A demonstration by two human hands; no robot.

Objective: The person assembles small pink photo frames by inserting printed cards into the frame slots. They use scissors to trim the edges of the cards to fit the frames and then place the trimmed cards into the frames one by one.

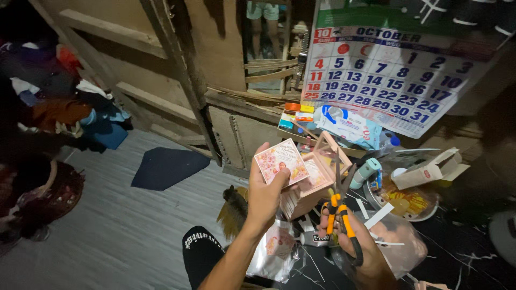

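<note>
Two hands, left hand (pixel 264 196) gripping pink card (pixel 281 161) upright, right hand (pixel 355 244) scissors (pixel 341 201) pointing up

Two hands show: the left hand (pixel 264 196) holds one pink card (pixel 281 161), and the right hand (pixel 359 243) holds one pair of scissors (pixel 341 207) with orange and black handles. One pink box (pixel 314 180) sits open just behind them. One calendar (pixel 388 75) hangs on the wall. One teal bottle (pixel 365 172) lies beside one bowl (pixel 408 207). Two plastic bags (pixel 277 249) lie near the hands. One dark mat (pixel 164 166) lies on the floor.
</note>
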